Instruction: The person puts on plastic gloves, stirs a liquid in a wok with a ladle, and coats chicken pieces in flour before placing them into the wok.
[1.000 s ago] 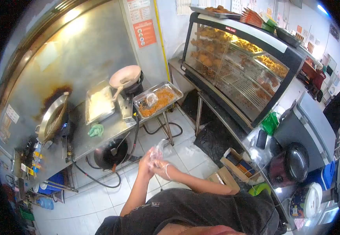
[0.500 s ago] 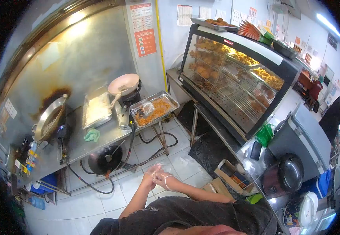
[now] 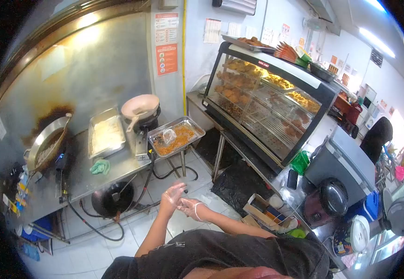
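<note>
My left hand is raised in front of my body, its fingers stretched upward and apart under what looks like a thin clear plastic glove. Close beside its palm and wrist is my right hand, with the same shiny film over it and a white band at the wrist. The right fingers are bent against the heel of the left hand and seem to pinch the film there; the exact grip is too small to make out.
A steel counter at left bears a wok, a tray of white flour, a pan, a green cloth and a tray of orange crumbs. A glass food display stands right, near a grey cooler. A hose crosses the floor.
My hands, clasped together before, have come partly apart. The left has risen with its fingers opened, while the right stays low by its wrist. The view has tilted up and turned slightly right.
</note>
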`<state>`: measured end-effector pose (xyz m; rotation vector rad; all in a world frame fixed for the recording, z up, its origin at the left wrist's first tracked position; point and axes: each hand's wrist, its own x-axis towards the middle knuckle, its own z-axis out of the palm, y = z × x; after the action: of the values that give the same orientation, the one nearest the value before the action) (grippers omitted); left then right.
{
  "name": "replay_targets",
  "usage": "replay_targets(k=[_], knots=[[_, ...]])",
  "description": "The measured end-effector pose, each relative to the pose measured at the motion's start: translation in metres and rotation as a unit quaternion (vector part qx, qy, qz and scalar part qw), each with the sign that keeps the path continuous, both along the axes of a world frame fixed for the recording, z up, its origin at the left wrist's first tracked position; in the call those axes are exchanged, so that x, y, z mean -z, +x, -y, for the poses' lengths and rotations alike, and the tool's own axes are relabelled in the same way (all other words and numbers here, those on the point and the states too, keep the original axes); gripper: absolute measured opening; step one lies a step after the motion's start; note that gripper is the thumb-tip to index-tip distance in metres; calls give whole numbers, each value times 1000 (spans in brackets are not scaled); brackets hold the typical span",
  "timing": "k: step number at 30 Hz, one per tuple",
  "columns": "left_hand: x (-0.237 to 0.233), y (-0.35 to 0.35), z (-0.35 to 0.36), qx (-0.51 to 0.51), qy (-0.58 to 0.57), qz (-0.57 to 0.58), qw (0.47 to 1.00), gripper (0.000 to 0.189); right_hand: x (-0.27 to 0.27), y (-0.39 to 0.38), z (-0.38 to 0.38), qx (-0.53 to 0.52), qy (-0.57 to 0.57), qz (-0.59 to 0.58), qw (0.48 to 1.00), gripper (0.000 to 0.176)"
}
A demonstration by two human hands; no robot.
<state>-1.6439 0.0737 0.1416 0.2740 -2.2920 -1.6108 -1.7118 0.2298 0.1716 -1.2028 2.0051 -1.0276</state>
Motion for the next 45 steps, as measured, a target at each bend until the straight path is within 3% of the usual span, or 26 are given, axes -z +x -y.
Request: replay_targets(k=[1, 2, 5, 8, 11, 12, 15, 16, 19, 20, 23, 24, 27, 29, 31, 32, 35, 38, 42, 45], knots=[[-5, 6, 11, 2, -54, -30, 998, 67, 8, 5, 10, -3, -23, 24, 999, 36], [-2, 7, 29, 15, -217, -55, 975, 66, 10, 11, 20, -7, -47, 48, 998, 37], [-3, 35, 60, 5, -237, 92, 967, 68, 6, 26, 51, -47, 14, 87, 995, 39], [-24, 58, 78, -30, -5, 10, 999, 73, 7, 39, 81, -60, -10, 150, 987, 40], [-39, 78, 93, -65, 233, -65, 968, 79, 12, 59, 121, -51, -160, -29, 985, 40], [-27, 83, 109, -65, 272, -100, 955, 83, 13, 69, 131, -56, -222, 10, 973, 40], [-36, 106, 131, -37, 399, -181, 898, 82, 17, 88, 173, -43, -146, -76, 985, 40], [-48, 117, 133, -36, 437, -204, 875, 75, 3, 96, 179, -53, -127, -60, 989, 39], [-23, 136, 180, -47, 393, -281, 874, 66, -5, 116, 208, -109, -90, -35, 989, 39], [-18, 141, 190, -70, 442, -332, 830, 62, -7, 123, 215, -126, -109, -14, 986, 39], [-25, 164, 204, -126, 490, -356, 786, 64, -17, 143, 232, -156, -113, -26, 981, 41], [-33, 172, 201, -63, 521, -362, 770, 74, -22, 152, 234, -155, -107, -26, 982, 42], [-64, 196, 196, 115, 503, -353, 780, 84, -33, 168, 243, -153, -89, -45, 983, 45], [-61, 208, 206, 34, 468, -277, 838, 87, -30, 175, 251, -156, -73, -74, 982, 46], [-53, 217, 222, -31, 369, -203, 907, 85, -26, 179, 263, -180, -86, 5, 980, 47], [-52, 220, 226, -50, 387, -240, 889, 83, -25, 180, 267, -192, -91, 43, 976, 48], [-50, 224, 232, -37, 412, -274, 868, 83, -44, 186, 267, -208, -128, -22, 969, 45], [-54, 225, 232, -149, 346, -277, 884, 83, -56, 190, 270, -210, -112, -52, 970, 41], [-86, 214, 229, -206, 338, -254, 883, 87, -58, 186, 284, -241, -144, -100, 955, 37], [-87, 199, 280, -208, 438, -265, 833, 87, -76, 183, 284, -227, -161, -130, 952, 33]])
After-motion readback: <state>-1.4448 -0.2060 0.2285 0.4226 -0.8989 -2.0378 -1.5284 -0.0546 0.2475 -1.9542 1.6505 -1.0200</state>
